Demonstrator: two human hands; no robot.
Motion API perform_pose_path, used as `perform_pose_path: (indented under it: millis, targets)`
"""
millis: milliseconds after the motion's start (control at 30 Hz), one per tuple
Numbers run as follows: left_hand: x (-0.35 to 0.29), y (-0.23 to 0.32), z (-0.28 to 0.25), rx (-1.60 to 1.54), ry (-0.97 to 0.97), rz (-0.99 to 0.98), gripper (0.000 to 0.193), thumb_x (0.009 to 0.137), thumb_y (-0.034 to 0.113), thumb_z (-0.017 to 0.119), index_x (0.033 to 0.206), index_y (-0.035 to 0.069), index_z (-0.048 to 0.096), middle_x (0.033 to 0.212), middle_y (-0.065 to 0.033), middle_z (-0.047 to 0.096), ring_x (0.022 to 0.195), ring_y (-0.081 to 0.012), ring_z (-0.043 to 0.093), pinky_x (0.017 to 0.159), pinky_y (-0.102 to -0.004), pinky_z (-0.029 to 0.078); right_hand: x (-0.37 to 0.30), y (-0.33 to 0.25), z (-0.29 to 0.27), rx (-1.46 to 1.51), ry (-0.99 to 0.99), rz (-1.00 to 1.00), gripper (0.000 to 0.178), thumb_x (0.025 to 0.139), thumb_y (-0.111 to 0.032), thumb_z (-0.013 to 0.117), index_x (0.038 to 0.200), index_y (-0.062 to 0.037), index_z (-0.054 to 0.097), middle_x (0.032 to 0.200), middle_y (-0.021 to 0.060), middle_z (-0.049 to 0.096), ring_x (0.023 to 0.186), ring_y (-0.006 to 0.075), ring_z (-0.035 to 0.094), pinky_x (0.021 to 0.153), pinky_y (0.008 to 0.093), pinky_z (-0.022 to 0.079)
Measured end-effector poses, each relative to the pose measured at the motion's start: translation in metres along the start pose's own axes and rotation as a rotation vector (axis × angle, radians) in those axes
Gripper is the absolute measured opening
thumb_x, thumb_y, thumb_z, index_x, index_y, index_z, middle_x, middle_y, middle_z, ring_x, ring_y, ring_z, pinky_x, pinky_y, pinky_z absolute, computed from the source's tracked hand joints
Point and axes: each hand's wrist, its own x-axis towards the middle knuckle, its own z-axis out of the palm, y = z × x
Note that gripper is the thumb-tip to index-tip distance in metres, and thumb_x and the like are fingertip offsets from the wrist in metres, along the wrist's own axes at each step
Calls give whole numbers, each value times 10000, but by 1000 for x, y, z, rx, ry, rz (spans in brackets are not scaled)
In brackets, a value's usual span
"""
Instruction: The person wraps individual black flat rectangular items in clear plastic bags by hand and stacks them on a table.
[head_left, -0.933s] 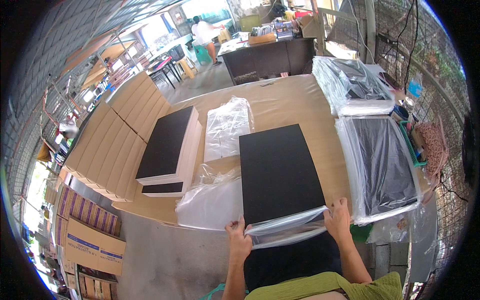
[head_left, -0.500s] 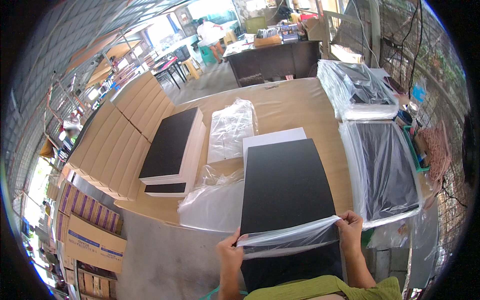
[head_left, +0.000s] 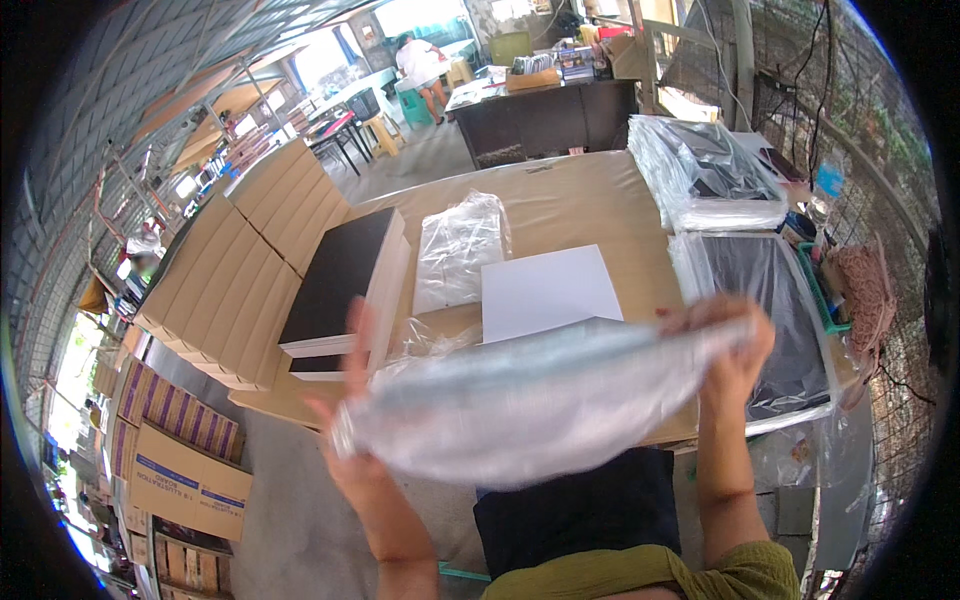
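A wide, pale sheet in clear plastic (head_left: 540, 410), smeared by motion, is held tilted across my front above the table's near edge; its upper part looks grey and its lower part whitish. My left hand (head_left: 355, 430) is at its left end, some fingers spread and blurred, the palm side against the plastic. At the other end, the fingers of my right hand (head_left: 735, 350) are closed round the plastic. A white board (head_left: 550, 288) lies flat on the table just beyond the sheet. Loose clear plastic bags (head_left: 425, 345) show partly behind my left hand.
The brown-covered table (head_left: 570, 195) bears a black-topped stack of boards (head_left: 345, 265) and a plastic-wrapped pack (head_left: 462, 250). Tall brown stacks (head_left: 225, 290) stand left. Plastic-covered black boards (head_left: 770, 320) and another wrapped pile (head_left: 700, 175) lie right. A person (head_left: 422, 65) is far off.
The black board that lay before me with plastic pulled across it no longer lies there. Both hands have risen and moved apart, lifting the plastic-covered sheet; the white board is now largely uncovered.
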Motion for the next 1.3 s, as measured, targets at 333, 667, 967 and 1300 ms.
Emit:
perform_pose_path:
  millis: [333,667,967,1300]
  targets:
    - [93,-54,-6,340,339,371,220,747,-14,745,944,-21,648,917,-29,654,787,-90,572,716,-242,469,80,39,47,2,-34,74,191,827,-139,733,914,20,671,773,-17,613,715,53,531,664,214,420]
    - [52,-216,-55,188,355,-6,252,842,115,713,1041,-32,664,834,4,632,753,-63,530,633,-206,412,3,161,15,-88,-22,365,229,857,-196,715,920,16,657,755,-35,566,698,55,467,618,221,361]
    - [-52,-104,-40,689,-253,-62,939,653,53,803,1422,-52,274,1307,-203,490,1106,-300,576,895,-350,489,-41,37,-10,-443,-688,203,1235,599,-133,828,1501,-48,-10,1486,227,205,1332,361,289,1105,415,212]
    - [-163,-109,-23,1188,6,-401,537,788,-2,519,1317,92,533,697,-257,588,603,-381,590,559,-426,453,-135,-12,-49,-762,-611,605,714,690,142,468,1341,-146,516,753,175,577,664,274,578,679,295,480]
